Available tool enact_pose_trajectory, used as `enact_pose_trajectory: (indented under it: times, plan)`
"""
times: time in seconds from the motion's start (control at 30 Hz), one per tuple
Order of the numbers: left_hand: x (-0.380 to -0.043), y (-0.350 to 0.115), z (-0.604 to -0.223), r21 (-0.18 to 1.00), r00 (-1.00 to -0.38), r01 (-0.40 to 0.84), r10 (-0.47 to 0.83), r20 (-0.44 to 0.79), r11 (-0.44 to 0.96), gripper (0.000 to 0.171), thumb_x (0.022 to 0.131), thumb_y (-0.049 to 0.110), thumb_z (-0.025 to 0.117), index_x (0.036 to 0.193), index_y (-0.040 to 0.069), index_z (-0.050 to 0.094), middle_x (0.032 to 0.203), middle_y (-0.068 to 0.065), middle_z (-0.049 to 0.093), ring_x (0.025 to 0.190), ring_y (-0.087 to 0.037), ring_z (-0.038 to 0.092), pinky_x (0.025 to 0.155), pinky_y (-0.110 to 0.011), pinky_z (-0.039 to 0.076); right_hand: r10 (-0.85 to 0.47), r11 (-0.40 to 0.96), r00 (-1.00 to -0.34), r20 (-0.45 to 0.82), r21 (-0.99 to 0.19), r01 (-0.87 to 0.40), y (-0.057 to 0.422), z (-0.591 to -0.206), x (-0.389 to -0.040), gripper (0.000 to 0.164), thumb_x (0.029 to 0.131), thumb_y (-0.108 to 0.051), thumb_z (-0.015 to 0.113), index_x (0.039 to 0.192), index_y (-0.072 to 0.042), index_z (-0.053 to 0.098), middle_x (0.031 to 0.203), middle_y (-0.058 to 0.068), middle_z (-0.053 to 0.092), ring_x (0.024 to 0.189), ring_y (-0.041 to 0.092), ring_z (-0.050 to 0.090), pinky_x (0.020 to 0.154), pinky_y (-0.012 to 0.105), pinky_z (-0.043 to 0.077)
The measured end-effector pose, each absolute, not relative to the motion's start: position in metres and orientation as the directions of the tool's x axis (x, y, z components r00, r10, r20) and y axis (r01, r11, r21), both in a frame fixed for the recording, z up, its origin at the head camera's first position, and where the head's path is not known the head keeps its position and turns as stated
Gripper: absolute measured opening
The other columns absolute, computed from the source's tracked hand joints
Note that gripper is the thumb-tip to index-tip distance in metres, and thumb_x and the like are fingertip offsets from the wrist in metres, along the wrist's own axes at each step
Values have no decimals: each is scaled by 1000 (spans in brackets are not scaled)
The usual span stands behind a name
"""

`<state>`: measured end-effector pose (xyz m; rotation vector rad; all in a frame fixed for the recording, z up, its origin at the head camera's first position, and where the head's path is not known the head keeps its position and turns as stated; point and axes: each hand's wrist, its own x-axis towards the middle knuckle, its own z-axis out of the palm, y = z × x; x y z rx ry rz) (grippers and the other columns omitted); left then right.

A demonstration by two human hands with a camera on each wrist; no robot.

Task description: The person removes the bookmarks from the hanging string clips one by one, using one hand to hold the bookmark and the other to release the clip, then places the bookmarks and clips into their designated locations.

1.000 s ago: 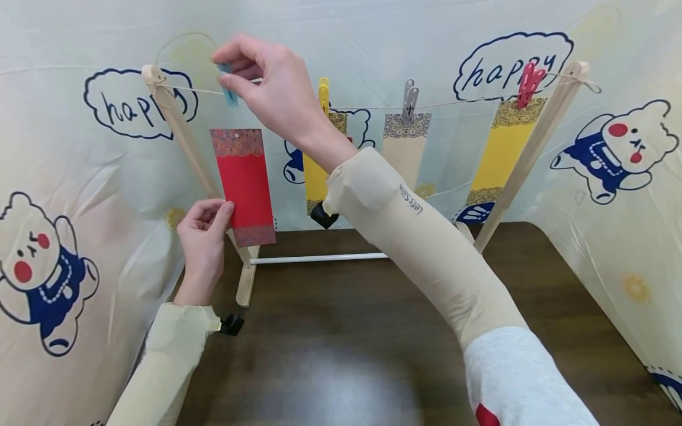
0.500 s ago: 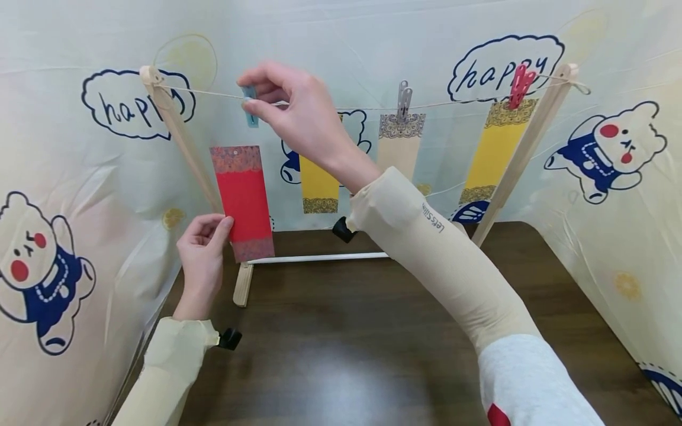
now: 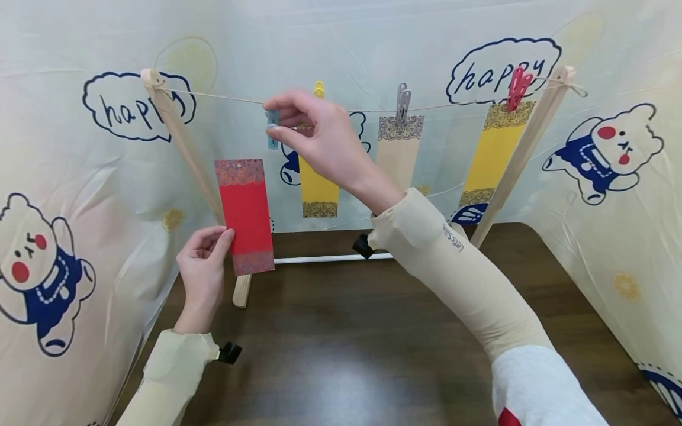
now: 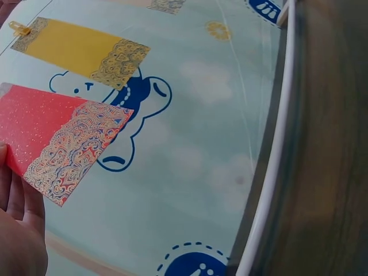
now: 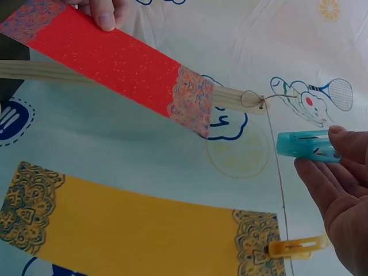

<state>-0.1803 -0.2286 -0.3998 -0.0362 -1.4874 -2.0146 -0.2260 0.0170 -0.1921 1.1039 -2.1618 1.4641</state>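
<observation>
My left hand (image 3: 205, 266) pinches the left edge of a red bookmark-like card (image 3: 245, 216) with patterned bands at both ends. The card stands upright, below the string (image 3: 224, 97). Up at string height, my right hand (image 3: 325, 145) holds a blue clothespin (image 3: 273, 130) between thumb and fingers. In the right wrist view the teal-blue clothespin (image 5: 307, 145) is near the string, its tip pointing toward the cards. Just beyond the right hand, a yellow clothespin (image 5: 296, 247) holds a yellow card (image 5: 144, 224) on the string.
A grey clothespin (image 3: 403, 105) holds a beige card (image 3: 399, 154); a red clothespin (image 3: 518, 90) holds another yellow card (image 3: 498, 151) at the right. Wooden posts (image 3: 183, 142) and a white bar (image 3: 330, 258) form the rack on a dark table (image 3: 341, 343). A printed cloth (image 3: 106, 171) stands behind.
My right hand has moved right and down with the blue clothespin. My left hand has lowered the red card, still pinched at its edge.
</observation>
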Motion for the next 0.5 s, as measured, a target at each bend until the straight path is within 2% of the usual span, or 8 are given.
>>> enact_pose_trajectory:
  times: [0.5]
  plan:
    - [-167,-223,-409,886,-838,447,-404,366,-125,17,90,-5,77,104,-13,72,86,-2,75,73,-10,69,72,-19,58,-440,160,-691,573,-708,-688,51,-221,-215,39,97,-7,73,135,-1,66,119,8,71,106,13,69,97,27,56]
